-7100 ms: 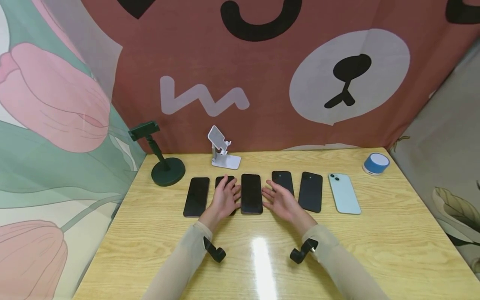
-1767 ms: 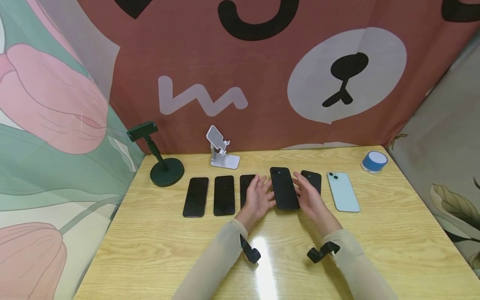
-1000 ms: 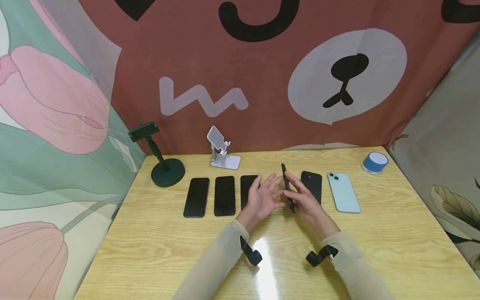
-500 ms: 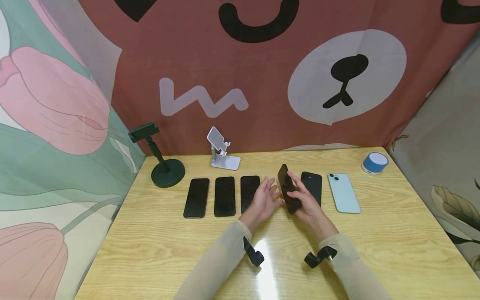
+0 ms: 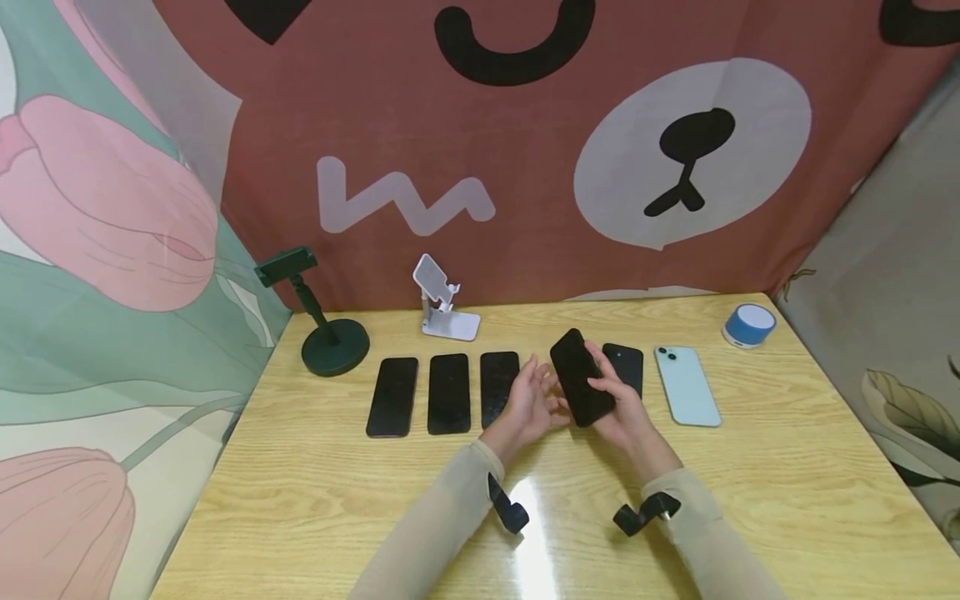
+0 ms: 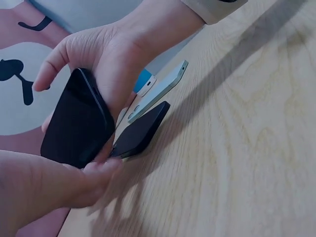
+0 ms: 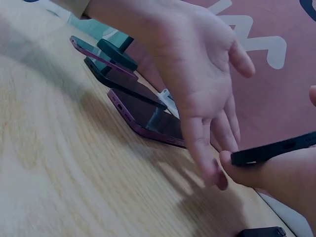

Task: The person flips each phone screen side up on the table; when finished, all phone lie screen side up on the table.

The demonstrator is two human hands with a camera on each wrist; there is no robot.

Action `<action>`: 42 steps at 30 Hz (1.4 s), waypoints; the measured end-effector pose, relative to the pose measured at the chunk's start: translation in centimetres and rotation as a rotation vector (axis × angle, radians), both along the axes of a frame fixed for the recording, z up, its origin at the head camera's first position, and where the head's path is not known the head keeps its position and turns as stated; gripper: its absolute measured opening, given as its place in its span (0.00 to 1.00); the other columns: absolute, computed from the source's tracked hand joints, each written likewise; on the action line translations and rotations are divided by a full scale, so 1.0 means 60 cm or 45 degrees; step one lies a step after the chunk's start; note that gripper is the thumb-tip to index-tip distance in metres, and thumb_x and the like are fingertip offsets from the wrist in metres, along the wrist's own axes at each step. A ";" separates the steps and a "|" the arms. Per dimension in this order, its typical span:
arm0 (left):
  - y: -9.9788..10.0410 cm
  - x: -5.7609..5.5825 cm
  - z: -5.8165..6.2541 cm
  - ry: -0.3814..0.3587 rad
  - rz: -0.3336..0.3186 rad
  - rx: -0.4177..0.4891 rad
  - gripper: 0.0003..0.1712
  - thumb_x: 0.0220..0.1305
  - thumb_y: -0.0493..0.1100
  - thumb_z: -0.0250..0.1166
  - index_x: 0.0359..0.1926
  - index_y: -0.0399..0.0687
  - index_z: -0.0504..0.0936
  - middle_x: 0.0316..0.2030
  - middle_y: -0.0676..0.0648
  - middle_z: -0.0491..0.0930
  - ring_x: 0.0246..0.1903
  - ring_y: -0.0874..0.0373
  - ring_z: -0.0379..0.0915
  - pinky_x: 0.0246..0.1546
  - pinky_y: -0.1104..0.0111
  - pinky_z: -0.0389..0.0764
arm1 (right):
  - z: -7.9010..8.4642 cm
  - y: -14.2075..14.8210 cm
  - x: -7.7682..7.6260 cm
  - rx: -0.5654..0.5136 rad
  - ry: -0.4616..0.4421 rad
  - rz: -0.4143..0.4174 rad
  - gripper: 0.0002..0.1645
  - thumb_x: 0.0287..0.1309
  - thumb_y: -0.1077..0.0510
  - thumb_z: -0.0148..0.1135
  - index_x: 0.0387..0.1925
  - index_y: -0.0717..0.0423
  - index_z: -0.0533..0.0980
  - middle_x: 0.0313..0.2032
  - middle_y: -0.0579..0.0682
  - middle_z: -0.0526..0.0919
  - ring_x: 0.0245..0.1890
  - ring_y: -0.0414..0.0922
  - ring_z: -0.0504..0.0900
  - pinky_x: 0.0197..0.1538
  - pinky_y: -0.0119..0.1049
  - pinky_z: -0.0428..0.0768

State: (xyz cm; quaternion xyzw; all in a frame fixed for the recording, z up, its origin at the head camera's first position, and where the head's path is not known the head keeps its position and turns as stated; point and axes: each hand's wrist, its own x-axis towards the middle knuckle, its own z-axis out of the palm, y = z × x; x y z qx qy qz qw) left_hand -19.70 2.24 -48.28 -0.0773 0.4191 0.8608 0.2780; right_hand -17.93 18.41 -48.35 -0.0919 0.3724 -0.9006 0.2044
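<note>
My right hand (image 5: pixel 628 414) grips a black smartphone (image 5: pixel 579 379) above the table, its dark screen facing up toward me and the thumb across its right edge. My left hand (image 5: pixel 527 410) is beside the phone's left edge, fingers loosely extended and palm turned inward. In the right wrist view the left hand's (image 7: pixel 197 89) fingertips come close to the end of the held phone (image 7: pixel 271 148). Just left of my left hand lies a face-up phone (image 5: pixel 495 383), partly covered by it. A dark phone (image 5: pixel 624 367), camera side up, is partly hidden behind my right hand.
Two more face-up phones (image 5: pixel 393 396) (image 5: pixel 449 393) lie to the left, and a light blue phone (image 5: pixel 688 387) lies back up at right. Behind stand a dark green phone stand (image 5: pixel 335 346), a white phone stand (image 5: pixel 450 323) and a blue-and-white round speaker (image 5: pixel 750 325).
My hands moved right from the third phone. The held black phone was lifted and turned over, from its back showing, through edge-on, to its screen. The right hand has closed round it.
</note>
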 end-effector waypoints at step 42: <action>-0.037 0.004 -0.003 0.078 -0.021 0.073 0.48 0.65 0.69 0.38 0.75 0.50 0.34 0.74 0.44 0.34 0.70 0.32 0.27 0.61 0.34 0.33 | 0.008 0.043 -0.011 0.179 -0.042 0.087 0.35 0.74 0.49 0.25 0.72 0.43 0.23 0.72 0.55 0.21 0.71 0.59 0.29 0.68 0.55 0.39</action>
